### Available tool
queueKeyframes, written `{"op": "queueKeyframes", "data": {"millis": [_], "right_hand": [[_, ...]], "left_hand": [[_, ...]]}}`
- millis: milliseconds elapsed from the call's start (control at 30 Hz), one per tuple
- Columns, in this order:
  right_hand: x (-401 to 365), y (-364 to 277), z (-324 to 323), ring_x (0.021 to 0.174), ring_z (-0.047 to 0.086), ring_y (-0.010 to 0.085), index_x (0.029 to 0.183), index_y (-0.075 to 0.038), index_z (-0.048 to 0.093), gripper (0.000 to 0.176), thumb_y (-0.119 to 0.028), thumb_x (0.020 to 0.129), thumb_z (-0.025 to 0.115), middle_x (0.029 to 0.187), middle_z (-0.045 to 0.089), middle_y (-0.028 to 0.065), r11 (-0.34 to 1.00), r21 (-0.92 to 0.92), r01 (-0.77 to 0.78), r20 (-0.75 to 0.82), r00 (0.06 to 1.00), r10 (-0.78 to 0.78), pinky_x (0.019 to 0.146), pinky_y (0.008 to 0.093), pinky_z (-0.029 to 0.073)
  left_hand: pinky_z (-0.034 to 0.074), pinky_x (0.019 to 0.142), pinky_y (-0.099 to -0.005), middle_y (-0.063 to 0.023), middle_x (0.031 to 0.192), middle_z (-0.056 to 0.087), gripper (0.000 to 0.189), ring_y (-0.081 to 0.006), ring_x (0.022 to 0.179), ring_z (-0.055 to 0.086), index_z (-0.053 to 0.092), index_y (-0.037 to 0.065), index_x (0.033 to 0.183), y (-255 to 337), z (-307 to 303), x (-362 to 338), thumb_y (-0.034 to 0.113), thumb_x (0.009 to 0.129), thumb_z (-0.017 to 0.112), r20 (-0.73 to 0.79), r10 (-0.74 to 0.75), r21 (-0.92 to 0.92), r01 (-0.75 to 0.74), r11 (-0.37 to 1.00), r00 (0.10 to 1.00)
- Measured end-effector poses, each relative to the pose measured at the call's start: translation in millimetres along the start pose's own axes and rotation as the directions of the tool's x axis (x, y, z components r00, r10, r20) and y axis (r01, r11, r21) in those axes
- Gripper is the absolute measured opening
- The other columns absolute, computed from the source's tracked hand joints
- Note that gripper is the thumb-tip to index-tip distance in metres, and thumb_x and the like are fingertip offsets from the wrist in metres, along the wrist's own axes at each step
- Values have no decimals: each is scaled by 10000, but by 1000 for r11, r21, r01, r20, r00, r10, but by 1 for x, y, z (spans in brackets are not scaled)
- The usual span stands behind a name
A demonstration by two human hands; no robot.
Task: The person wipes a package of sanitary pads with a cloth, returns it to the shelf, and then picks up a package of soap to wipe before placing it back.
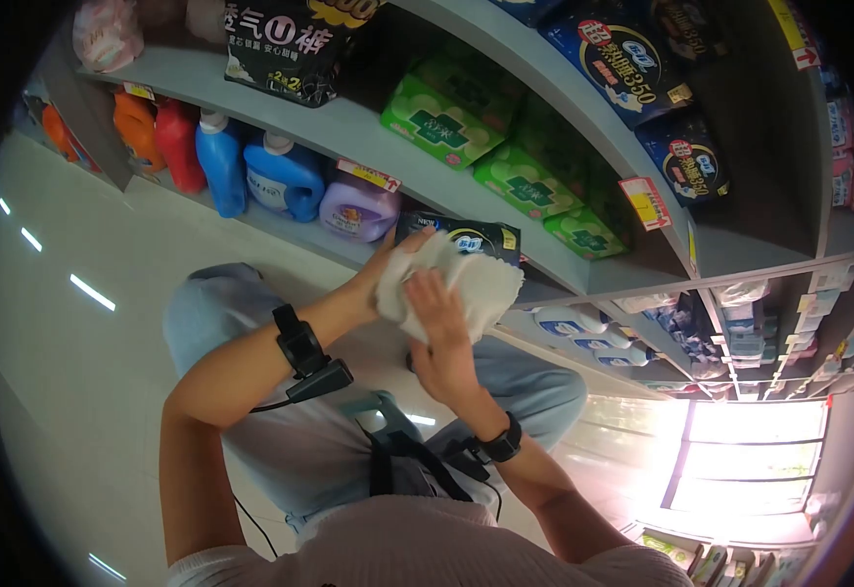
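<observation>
From my remote station I see the cloth between the left hand and the right hand, the right on top, with a pack just behind. To their left, jugs line the bottom shelf; on the shelf above, a bag stands left of the packets.

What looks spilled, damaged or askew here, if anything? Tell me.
Nothing clearly stands out. The bright streaks on the floor look like light reflections, not spills. The bottles stand in a row, and the cloth at the hands shows no obvious damage.
</observation>
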State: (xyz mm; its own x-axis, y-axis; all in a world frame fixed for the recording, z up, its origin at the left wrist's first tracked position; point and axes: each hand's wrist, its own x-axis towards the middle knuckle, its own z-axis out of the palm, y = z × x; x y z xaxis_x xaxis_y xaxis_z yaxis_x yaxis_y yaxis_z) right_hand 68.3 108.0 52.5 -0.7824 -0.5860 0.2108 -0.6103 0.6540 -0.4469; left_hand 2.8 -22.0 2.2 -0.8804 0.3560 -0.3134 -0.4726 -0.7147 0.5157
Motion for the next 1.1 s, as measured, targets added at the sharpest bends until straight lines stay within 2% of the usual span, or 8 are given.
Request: {"op": "queueKeyframes", "data": {"millis": [67,100,400,567,600,667,933,1100], "right_hand": [[0,-3,2,1264,293,328,1272,-14,383,639,20,648,517,1326,368,149,998,-22,52,63,997,-50,1045,463,199],[0,-5,2,1263,295,326,1273,-12,380,646,15,643,518,1324,368,151,997,-36,64,39,997,-63,1042,469,204],[-4,7,-26,1279,260,342,1309,-4,315,656,-32,686,518,1359,319,170,964,-243,-105,-136,988,74,1042,471,178],[-4,41,-45,1281,232,362,1317,20,279,544,-50,798,428,1368,272,215,935,-148,-323,-372,894,250,1049,455,149],[-4,44,-44,1281,232,362,1317,20,279,544,-50,798,428,1368,272,215,934,-149,-324,-374,893,250,1049,455,149],[-5,47,-42,1272,244,363,1314,26,279,518,-86,825,408,1357,279,227,909,248,-334,-357,841,407,1047,430,158],[-5,26,-29,1286,211,367,1304,21,301,500,-107,832,406,1359,312,173,954,-89,-287,-295,922,250,1045,438,150],[-3,8,-21,1295,222,341,1311,2,304,575,-6,762,472,1369,295,179,977,-2,-213,-149,966,210,1054,463,117]], "left_hand": [[461,767,-268,-27,972,570,344,-122,892,556,520,98,1050,-9,-21,17,352,826,578,204,-171,-209,213,954,964],[391,896,-291,-49,1114,496,402,-167,1010,484,425,154,1191,-6,-24,12,433,938,287,347,-136,-124,189,974,928],[498,748,-263,-20,1038,554,391,-120,912,566,456,115,1173,3,6,-9,281,840,574,42,-14,29,13,1000,999],[499,766,-267,-22,1039,565,418,-116,924,573,464,117,1165,6,9,-14,298,816,606,96,1,132,-14,991,995],[497,775,-269,-33,1049,564,434,-121,935,572,461,101,1168,5,9,-14,305,814,609,86,-18,149,5,989,996],[495,783,-271,-43,1060,563,452,-126,947,571,458,85,1171,2,7,-13,313,812,611,79,-42,164,29,986,996],[481,852,-326,-104,1113,548,423,-182,984,564,443,24,1165,5,8,-20,275,847,563,137,-193,-35,199,979,972],[486,834,-311,-88,1104,538,381,-167,943,569,437,42,1177,-4,-3,-16,237,863,534,160,-196,31,194,981,967]]}}
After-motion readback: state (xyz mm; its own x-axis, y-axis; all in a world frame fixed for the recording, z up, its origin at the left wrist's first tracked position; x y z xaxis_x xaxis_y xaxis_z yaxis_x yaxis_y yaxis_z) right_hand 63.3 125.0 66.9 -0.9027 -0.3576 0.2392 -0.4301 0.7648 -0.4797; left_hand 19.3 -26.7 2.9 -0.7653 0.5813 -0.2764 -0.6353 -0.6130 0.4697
